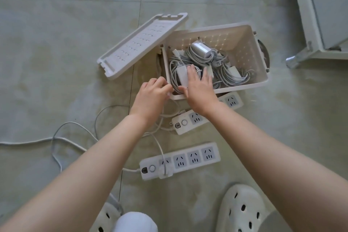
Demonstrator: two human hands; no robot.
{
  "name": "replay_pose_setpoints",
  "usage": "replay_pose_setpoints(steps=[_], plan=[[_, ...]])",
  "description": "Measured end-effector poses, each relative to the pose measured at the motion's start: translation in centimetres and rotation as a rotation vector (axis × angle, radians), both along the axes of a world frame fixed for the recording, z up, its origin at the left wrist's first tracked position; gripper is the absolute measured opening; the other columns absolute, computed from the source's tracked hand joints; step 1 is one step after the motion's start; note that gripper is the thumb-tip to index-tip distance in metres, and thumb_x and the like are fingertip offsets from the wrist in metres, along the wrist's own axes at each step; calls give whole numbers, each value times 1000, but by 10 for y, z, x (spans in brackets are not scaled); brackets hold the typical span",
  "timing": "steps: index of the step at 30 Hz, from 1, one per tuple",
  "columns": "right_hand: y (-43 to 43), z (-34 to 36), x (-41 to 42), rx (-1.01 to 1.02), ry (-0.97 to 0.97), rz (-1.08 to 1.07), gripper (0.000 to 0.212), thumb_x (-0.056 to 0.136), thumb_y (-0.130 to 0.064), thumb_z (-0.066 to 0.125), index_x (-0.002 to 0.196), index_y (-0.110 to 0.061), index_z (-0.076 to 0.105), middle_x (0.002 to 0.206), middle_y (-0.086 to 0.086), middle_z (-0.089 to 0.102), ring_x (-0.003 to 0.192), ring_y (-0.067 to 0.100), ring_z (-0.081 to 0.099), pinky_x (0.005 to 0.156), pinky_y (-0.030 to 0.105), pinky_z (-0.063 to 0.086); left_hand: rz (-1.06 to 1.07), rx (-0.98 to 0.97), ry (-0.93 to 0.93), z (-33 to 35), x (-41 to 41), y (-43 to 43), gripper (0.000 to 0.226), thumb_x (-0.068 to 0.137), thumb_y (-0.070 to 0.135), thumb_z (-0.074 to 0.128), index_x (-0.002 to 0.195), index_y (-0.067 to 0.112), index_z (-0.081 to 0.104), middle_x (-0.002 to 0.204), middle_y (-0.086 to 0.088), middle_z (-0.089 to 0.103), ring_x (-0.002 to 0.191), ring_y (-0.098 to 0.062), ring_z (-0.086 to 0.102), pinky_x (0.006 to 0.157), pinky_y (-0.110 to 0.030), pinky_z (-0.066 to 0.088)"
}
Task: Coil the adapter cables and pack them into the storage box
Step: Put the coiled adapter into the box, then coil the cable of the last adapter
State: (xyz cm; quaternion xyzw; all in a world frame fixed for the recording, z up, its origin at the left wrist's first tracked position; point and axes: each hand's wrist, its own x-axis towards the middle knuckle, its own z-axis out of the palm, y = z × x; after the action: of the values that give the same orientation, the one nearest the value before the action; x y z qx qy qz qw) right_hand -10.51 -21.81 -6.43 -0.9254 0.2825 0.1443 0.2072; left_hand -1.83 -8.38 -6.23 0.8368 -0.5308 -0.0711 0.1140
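A white perforated storage box [250, 56] stands open on the tiled floor, holding several coiled grey adapter cables [235, 78] and white adapters. My right hand [199, 88] lies flat with straight fingers on a white adapter [181, 75] and its coil at the box's near left corner. My left hand [152, 96] is at the box's near left rim, fingers curled; what they pinch is hidden. The box's lid [139, 43] leans against the left wall.
Two white power strips lie in front of the box, one [188, 120] partly under my right forearm, the other [188, 160] nearer me with a plug in it. Loose white cable [71, 138] loops over the floor at left. A metal cabinet [320, 9] stands far right. My white clogs [243, 211] are below.
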Motion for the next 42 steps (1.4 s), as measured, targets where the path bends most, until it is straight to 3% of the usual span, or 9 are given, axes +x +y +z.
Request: replay_pose_setpoints(steps=[3, 5, 8, 13, 18, 23, 30, 37, 42], plan=[[8, 0, -10, -105, -69, -1, 58, 101, -29, 31, 148, -6, 5, 157, 11, 3, 141, 43, -6, 115, 50, -1, 54, 18, 71, 3, -3, 1, 18, 89, 5, 57, 102, 9, 68, 113, -9, 60, 105, -33, 54, 82, -39, 38], [21, 7, -23, -120, -289, 58, 48, 99, -20, 37, 141, -1, 27, 149, 19, 29, 138, 43, 20, 115, 51, 19, 74, -7, 110, 4, -5, 5, 25, 96, 13, 48, 115, 13, 65, 126, -6, 57, 118, -29, 49, 92, -38, 34], [51, 29, -46, 159, -576, 38, 26, 97, -24, 40, 112, -6, 53, 105, 7, 59, 92, 25, 60, 79, 44, 51, 88, -106, 113, 9, -13, 24, 28, 96, 18, 43, 114, 11, 63, 117, -8, 61, 107, -30, 55, 86, -41, 39], [103, 37, -78, 409, -94, 253, 49, 86, -58, 48, 115, -19, 47, 111, -5, 60, 101, 15, 58, 85, 35, 46, 184, -160, 175, -2, -30, 80, 33, 94, 27, 36, 94, 7, 63, 87, -6, 57, 72, -28, 57, 61, -35, 44], [117, 4, -92, 231, 216, 656, 55, 84, -45, 60, 128, -16, 43, 123, 7, 50, 111, 29, 52, 79, 36, 41, 232, -64, 336, -27, -45, 115, 39, 94, 36, 26, 95, 11, 56, 92, -1, 54, 62, -30, 57, 49, -36, 44], [110, -11, -82, 190, 158, 682, 37, 90, -28, 52, 124, -14, 48, 118, 7, 55, 102, 32, 58, 72, 38, 43, 261, -117, 379, -32, -52, 114, 9, 96, 13, 45, 101, 17, 39, 93, -11, 54, 59, -35, 55, 48, -38, 41], [83, -20, -62, 134, 11, 504, 38, 92, -26, 51, 128, -14, 47, 125, 1, 53, 114, 21, 50, 75, 34, 41, 525, -144, 349, -40, -64, 109, 32, 82, -1, 63, 109, -5, 46, 103, -21, 47, 70, -38, 59, 53, -41, 45], [96, -36, -73, 364, -157, 172, 25, 82, -17, 66, 107, -16, 61, 106, -2, 64, 99, 19, 55, 71, 27, 37, 603, -244, 200, -39, -79, 128, 55, 63, -9, 74, 90, 17, 34, 79, -16, 48, 68, -34, 53, 66, -30, 31], [98, -33, -66, 295, -144, 198, 28, 83, -19, 66, 110, -13, 62, 105, 2, 66, 98, 21, 57, 66, 18, 24, 859, -399, 489, -29, -86, 125, 36, 80, -4, 65, 83, 13, 33, 72, -7, 43, 62, -26, 48, 58, -31, 31]])
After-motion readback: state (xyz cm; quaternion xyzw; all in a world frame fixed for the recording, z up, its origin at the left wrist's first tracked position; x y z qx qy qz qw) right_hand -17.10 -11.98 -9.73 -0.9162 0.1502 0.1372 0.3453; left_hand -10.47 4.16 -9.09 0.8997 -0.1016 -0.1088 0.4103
